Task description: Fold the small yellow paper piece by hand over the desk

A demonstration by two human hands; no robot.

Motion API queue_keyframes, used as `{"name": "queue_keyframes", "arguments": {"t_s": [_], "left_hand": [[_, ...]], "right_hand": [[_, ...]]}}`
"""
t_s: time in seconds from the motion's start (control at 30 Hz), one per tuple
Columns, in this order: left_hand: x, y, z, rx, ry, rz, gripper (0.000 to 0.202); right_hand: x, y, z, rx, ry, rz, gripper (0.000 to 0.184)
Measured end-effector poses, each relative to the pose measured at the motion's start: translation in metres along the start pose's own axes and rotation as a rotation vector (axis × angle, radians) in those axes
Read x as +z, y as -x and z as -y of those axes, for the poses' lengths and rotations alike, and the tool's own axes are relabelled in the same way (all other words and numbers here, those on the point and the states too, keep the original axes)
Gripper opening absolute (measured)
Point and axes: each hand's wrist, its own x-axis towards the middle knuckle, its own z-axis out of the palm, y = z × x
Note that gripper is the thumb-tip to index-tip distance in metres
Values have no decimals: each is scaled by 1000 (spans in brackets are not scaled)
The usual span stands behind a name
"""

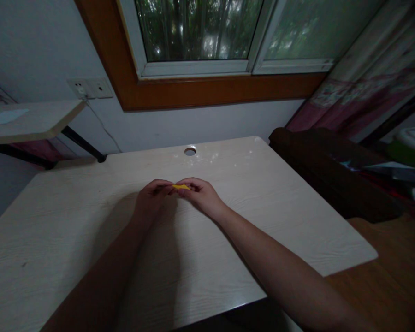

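At far left, a shelf [44, 124] bears a pale sheet [5, 116]; its black legs [85, 144] stand on the wood-grain surface [280, 207]. Next, a socket [100, 88] is set in the wall, with a white cord [102, 124] running down behind the surface's rear edge. The left hand [150, 200] grips the left end of a small yellow piece [181, 186] in its fingers; the piece lies between both hands, near mid-surface. Contact between piece and surface cannot be determined. A round hole [190, 151] sits beyond it, below the window [197, 69]. The right hand [205, 196] pinches the piece's right end between thumb and fingers. At far right hangs a patterned curtain [359, 83].
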Motion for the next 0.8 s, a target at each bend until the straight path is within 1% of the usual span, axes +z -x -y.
{"name": "queue_keyframes", "arguments": {"t_s": [0.1,0.3,0.5,0.63,0.8], "left_hand": [[-1,-1,0,14,-3,12,12],[-1,-2,2,26,16,29,15],[0,-1,4,14,80,52,20],[2,0,4,-9,92,47,24],[1,0,5,15,55,42,19]], "right_hand": [[1,0,2,25,-30,4,27],[-1,-1,2,53,-72,34,29],[-1,-2,1,51,-65,38,29],[-2,-2,1,40,-50,33,28],[-4,-2,-3,32,-24,44,27]]}}
